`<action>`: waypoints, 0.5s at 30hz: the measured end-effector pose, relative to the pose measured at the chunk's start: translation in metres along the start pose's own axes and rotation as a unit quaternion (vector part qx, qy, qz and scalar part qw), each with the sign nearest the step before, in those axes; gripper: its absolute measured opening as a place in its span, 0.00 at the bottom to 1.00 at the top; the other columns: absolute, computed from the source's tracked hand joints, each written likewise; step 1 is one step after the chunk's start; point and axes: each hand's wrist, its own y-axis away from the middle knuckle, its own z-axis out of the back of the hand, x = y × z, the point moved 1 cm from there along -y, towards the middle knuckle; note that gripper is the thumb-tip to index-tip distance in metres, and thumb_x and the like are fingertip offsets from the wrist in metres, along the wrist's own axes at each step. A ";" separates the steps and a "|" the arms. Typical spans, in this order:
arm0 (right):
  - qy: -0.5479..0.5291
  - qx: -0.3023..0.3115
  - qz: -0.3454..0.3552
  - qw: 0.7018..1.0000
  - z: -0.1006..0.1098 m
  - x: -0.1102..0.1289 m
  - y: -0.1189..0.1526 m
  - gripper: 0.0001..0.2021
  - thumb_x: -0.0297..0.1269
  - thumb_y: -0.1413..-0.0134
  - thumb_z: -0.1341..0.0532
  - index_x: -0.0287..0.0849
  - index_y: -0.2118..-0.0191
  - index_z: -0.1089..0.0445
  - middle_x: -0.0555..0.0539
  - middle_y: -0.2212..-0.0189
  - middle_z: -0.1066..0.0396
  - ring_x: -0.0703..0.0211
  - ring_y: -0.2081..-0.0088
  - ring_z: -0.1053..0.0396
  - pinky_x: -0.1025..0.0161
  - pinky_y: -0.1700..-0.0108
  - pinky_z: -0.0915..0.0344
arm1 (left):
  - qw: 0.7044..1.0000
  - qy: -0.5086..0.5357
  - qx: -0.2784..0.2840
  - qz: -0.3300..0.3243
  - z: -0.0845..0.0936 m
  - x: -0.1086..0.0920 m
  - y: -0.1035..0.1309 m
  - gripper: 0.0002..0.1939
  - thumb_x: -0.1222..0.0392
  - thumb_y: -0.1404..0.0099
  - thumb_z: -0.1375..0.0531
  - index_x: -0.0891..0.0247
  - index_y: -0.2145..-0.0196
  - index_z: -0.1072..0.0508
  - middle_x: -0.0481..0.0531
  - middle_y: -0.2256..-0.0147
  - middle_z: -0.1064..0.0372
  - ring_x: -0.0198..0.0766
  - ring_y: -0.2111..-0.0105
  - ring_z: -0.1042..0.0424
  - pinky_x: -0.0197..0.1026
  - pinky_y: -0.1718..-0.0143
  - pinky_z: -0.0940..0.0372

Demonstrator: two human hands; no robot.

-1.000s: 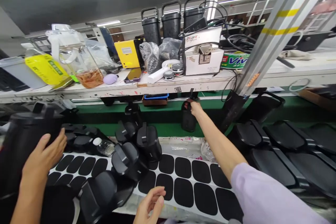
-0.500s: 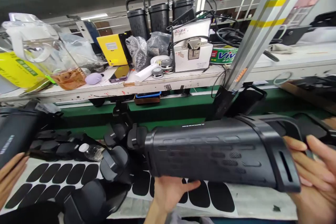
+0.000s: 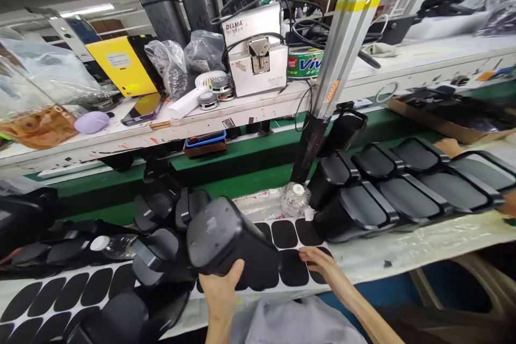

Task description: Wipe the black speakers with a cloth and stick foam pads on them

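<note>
My left hand [image 3: 221, 289] grips a black plastic housing [image 3: 231, 242] near its flat end, thumb on top; the housing lies tilted, its flat end towards the upper left. My right hand [image 3: 320, 263] is bare of any object, its fingers stretched over a sheet of black rounded pads [image 3: 294, 267] just right of the housing. Part of the sheet is hidden below the housing. More black pads [image 3: 66, 290] on white backing lie at the lower left.
Several black housings with handles [image 3: 409, 196] stand at the right, beside a clear container [image 3: 296, 199]. Black parts and a bottle [image 3: 115, 245] are at the left. A metal post [image 3: 338, 37] rises before the shelf [image 3: 169, 128]. Another person's hand [image 3: 448, 146] shows far right.
The housing has swung round so its flat end faces the camera, and my right hand has let go of it and moved left to the pads. The view has shifted right.
</note>
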 end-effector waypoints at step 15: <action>0.315 -0.047 0.166 0.933 -0.020 -0.084 -0.036 0.18 0.56 0.44 0.47 0.46 0.71 0.36 0.41 0.68 0.34 0.44 0.64 0.31 0.45 0.59 0.32 | 0.950 -0.123 0.066 -0.280 0.020 0.022 -0.019 0.46 0.59 0.48 0.29 0.54 0.39 0.52 0.66 0.32 0.64 0.52 0.33 0.51 0.57 0.38 0.43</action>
